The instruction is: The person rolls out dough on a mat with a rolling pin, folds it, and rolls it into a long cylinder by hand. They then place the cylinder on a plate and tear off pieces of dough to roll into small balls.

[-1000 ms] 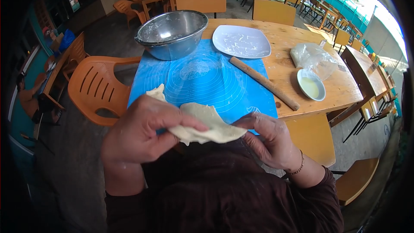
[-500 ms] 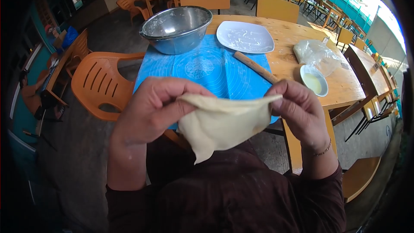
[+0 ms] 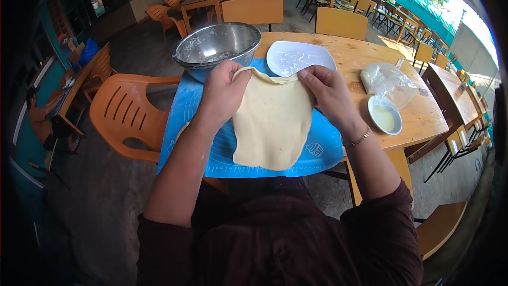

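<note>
A flat sheet of pale dough (image 3: 272, 122) hangs from both hands over the blue mat (image 3: 328, 145). My left hand (image 3: 225, 92) pinches its upper left corner, thumb on the near side. At the upper right corner, my right hand (image 3: 328, 92) is closed on the dough. The lower edge of the sheet is rounded and hangs near the front of the mat. Behind my left hand stands a steel bowl (image 3: 217, 47) with floury residue inside. A white plate (image 3: 299, 55) dusted with flour lies behind my right hand. The rolling pin is hidden.
On the wooden table (image 3: 413, 122), a small white bowl (image 3: 384, 115) of pale liquid sits at the right, beside a clear plastic bag (image 3: 386, 79) with white contents. An orange chair (image 3: 124, 111) stands left. Farther left, a person (image 3: 42, 116) sits at another table.
Both hands have moved forward and closer together, over the mat. The dough, earlier bunched and held near the body, now hangs open as a longer sheet.
</note>
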Demonstrator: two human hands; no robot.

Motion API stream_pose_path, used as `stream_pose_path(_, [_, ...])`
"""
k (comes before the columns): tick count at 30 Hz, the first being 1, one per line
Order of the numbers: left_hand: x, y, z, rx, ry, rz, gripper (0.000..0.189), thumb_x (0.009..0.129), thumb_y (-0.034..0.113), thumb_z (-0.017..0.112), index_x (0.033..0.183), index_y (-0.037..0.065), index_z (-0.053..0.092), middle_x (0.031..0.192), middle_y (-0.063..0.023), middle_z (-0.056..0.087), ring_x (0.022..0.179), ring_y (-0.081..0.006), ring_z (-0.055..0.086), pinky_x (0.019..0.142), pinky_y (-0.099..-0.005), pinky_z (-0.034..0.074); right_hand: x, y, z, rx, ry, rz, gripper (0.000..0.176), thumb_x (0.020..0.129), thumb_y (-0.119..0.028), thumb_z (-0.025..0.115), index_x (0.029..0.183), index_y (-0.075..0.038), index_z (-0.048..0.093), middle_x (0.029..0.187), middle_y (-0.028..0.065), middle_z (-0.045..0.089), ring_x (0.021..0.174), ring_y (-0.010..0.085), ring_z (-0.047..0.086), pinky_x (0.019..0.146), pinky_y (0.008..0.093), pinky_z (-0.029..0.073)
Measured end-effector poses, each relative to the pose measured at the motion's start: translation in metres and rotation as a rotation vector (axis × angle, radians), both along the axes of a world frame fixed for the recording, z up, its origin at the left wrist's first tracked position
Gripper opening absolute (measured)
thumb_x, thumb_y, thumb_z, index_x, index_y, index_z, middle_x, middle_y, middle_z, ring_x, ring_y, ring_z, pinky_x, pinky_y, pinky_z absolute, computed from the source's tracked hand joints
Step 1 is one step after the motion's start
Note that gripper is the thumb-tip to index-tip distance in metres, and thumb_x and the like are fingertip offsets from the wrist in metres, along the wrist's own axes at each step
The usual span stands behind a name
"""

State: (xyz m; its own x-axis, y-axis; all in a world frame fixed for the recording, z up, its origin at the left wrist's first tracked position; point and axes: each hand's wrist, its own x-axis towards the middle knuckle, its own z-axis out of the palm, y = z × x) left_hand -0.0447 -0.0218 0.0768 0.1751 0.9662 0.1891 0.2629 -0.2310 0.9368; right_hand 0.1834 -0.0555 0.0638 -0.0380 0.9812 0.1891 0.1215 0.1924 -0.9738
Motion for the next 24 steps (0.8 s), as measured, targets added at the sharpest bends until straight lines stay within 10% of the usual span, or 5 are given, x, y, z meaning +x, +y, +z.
stream_pose_path(4, [0.022, 0.039, -0.046, 0.104, 0.679, 0.325, 0.026, 0.091, 0.006, 0.062, 0.115, -0.003, 0.054, 0.111, -0.0225, 0.065, 0.1, -0.0334, 0.066, 0.087, -0.0406, 0.052, -0.008, 0.055, -0.058, 0.161, -0.704, -0.243, 0.034, 0.099, -0.026, 0.055, 0.102, 0.005, 0.066, 0.091, 0.0282, 0.068, 0.094, 0.0447, 0.065, 0.084, 0.0501, 0.05])
stream_pose_path(6, [0.024, 0.043, -0.067, 0.199, 0.886, 0.356, 0.037, 0.086, 0.003, 0.063, 0.12, -0.004, 0.049, 0.118, -0.0295, 0.06, 0.11, -0.0453, 0.058, 0.095, -0.0488, 0.047, -0.016, 0.05, -0.066, 0.203, -0.866, -0.242, 0.027, 0.097, -0.024, 0.055, 0.096, 0.0, 0.067, 0.101, 0.0247, 0.066, 0.101, 0.0419, 0.063, 0.088, 0.049, 0.049])
stream_pose_path(18, [0.027, 0.064, -0.089, 0.242, 1.091, 0.028, 0.032, 0.089, 0.019, 0.066, 0.114, -0.001, 0.063, 0.119, -0.0251, 0.059, 0.119, -0.0417, 0.052, 0.103, -0.0496, 0.041, -0.02, 0.063, -0.082, 0.42, -1.129, -0.107, 0.02, 0.09, -0.018, 0.057, 0.097, -0.006, 0.07, 0.105, 0.0188, 0.062, 0.11, 0.0373, 0.058, 0.096, 0.0452, 0.047])
stream_pose_path(24, [0.03, 0.061, -0.075, 0.117, 0.734, 0.083, 0.025, 0.089, 0.018, 0.064, 0.105, 0.0, 0.061, 0.109, -0.0227, 0.065, 0.11, -0.037, 0.061, 0.095, -0.0461, 0.047, -0.019, 0.075, -0.061, 0.354, -1.116, 0.113, 0.02, 0.083, -0.022, 0.064, 0.092, -0.005, 0.072, 0.102, 0.0161, 0.064, 0.11, 0.0341, 0.059, 0.096, 0.0445, 0.047])
